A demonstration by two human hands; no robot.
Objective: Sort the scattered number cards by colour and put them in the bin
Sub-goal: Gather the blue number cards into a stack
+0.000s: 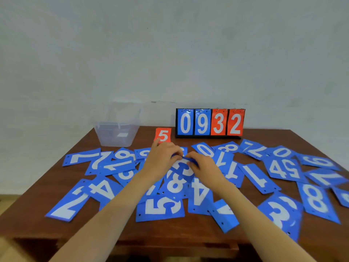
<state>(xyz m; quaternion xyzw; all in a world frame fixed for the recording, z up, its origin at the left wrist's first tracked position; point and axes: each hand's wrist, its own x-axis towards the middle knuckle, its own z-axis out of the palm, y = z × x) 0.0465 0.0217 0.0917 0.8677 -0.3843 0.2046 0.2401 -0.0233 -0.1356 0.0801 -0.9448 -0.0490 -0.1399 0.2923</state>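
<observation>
One blue 3 card [181, 168] is what I have in hand, near the middle of the bench [56, 210], lying on top of other blue cards [160, 207]. My left hand [162, 157] and right hand [204, 170] meet at its far edge. The fingers [176, 156] of the left and the fingers [193, 164] of the right are curled in and pinch that edge from either side.

To do this well, I think I should lift the far edge first and peel the card up, so the 8 and 4 below it do not drag along. Then I would pass it to one hand and start a blue stack there, leaving the other free to gather. Squaring the stack before it goes in the bin [116, 136], which stands well apart at the far left, should save trouble.

My fingers hide the card's far edge, so I cannot tell if I hold one card or two. The red 5 card [164, 134] lies just beyond my left hand, its near corner covered, and I cannot tell whether I touch it. Something pale shows through the bin's cloudy wall, too faint to name. Cards at the right run out of view, and any red ones buried under the blue would not show. The scoreboard [209, 123] at the back reads 0932.
</observation>
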